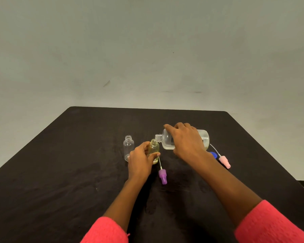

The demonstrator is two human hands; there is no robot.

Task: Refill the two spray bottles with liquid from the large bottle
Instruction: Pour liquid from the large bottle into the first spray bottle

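The left hand [142, 161] curls its fingers and thumb around a small spray bottle [154, 149], which stands upright on the tabletop [60, 172] with its mouth open and some yellowish liquid inside. The right hand [186, 141] grips the large bottle [166, 142] from above, fingers wrapped over its body. It holds the bottle tipped onto its side, with the threaded neck pointing left, right at the small bottle's mouth. Just left of the held spray bottle stands a second spray bottle [128, 148], clear, upright and uncapped. A purple spray top [162, 176] with its thin tube lies on the tabletop just in front of the left hand. A pink spray top [225, 161] lies to the right of the right wrist, with a blue cap [214, 154] beside it. Both forearms emerge from pink sleeves [105, 231].
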